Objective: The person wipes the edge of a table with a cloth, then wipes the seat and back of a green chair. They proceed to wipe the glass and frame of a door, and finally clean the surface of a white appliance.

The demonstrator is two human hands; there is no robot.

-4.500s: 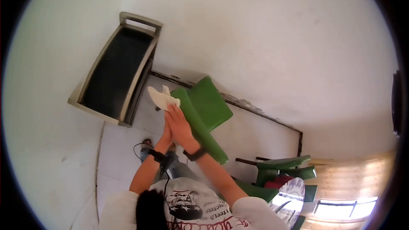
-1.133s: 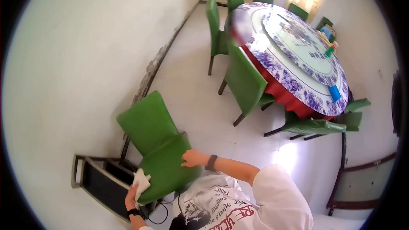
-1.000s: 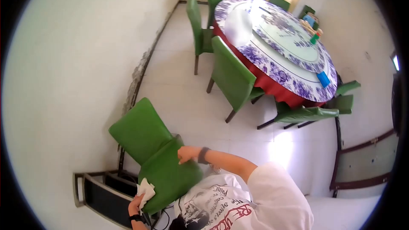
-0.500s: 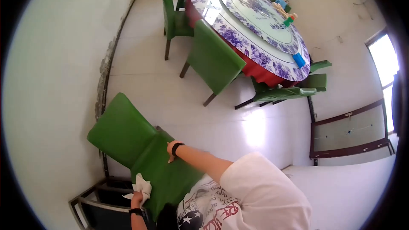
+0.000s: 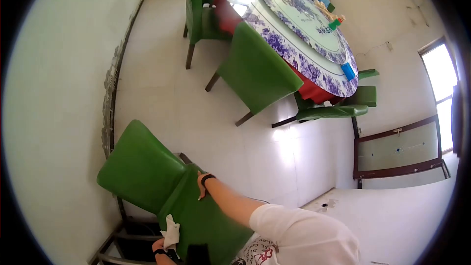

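Observation:
A white cloth (image 5: 170,233) is bunched in my left hand (image 5: 159,246), whose fingers are closed on it at the near side of the green chair's seat. The cloth touches the green seat cover. My right hand (image 5: 202,185) lies on the far edge of the same chair (image 5: 142,164), holding nothing, with its fingers apart. The chair has a tall padded back toward the left wall and a smooth green cover. A black band circles each wrist.
A round table (image 5: 274,39) with a purple floral top stands ahead, ringed by green chairs such as this one (image 5: 260,71). A blue box (image 5: 347,71) and green bottle (image 5: 335,23) sit on it. A metal-framed rack (image 5: 132,238) is beside my left hand.
The view has shifted slightly. My left hand and the cloth have moved a little down and right in the picture. My right hand stays on the seat edge.

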